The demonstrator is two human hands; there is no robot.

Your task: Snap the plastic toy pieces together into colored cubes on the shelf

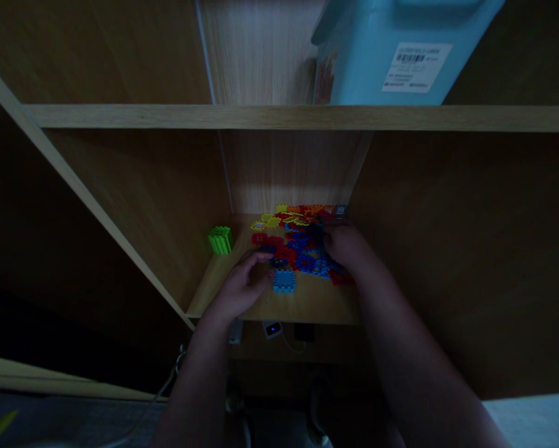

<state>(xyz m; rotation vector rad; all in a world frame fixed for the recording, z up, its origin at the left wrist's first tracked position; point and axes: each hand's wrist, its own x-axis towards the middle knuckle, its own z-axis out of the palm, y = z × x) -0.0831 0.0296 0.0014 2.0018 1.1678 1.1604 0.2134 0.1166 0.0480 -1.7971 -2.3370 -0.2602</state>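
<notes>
My left hand is at the left front of a spread of flat plastic toy pieces with notched edges. Its thumb and fingers are apart, the fingertips by dark blue and red pieces. Just right of the thumb lies a light blue stack of square pieces. My right hand reaches into the right side of the spread, over blue pieces; its fingertips are lost in shadow. Behind are yellow pieces and orange ones. A bright green stack stands apart at the left.
The pieces lie on a wooden cabinet shelf between side panels. Above, a light blue plastic bin rests on a higher shelf. Below are a small white device with a cable and a dark flat object.
</notes>
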